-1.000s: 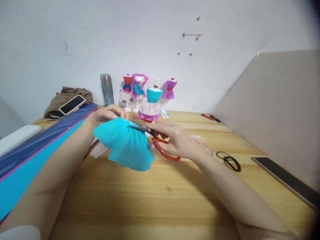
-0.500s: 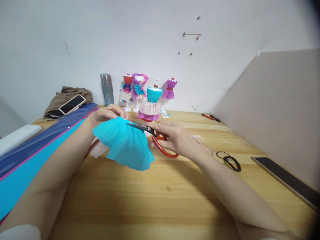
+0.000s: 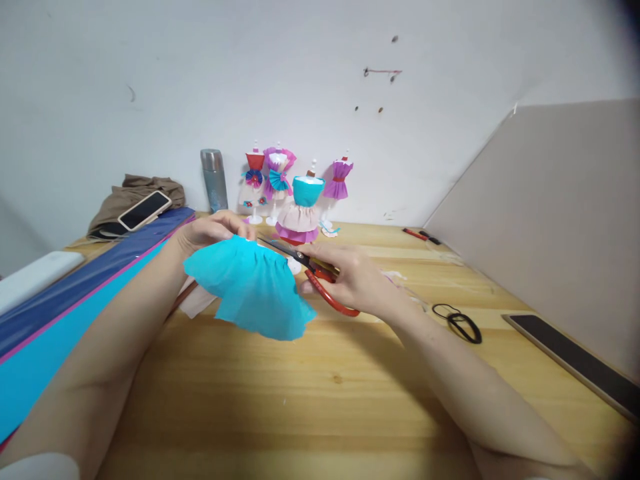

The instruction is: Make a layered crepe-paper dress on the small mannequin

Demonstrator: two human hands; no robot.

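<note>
Scissors [image 3: 302, 259] shifted off blue gathered piece's [image 3: 255, 287] front face to its top edge; probably repositioning the blades.
Piece held above tabletop [image 3: 280, 400], left of centre, toward back edge; left hand [image 3: 215, 230] fingers pinching its top, right hand [image 3: 353, 277] fingers wrapped on red handles, forearms angled inward.

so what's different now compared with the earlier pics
The scissors have shifted up slightly: their blades, earlier across the front of the turquoise ruffle, now lie at its top edge. Nothing was taken or let go: left hand still holds the ruffle, right hand the scissors. The dress forms stayed put.
</note>
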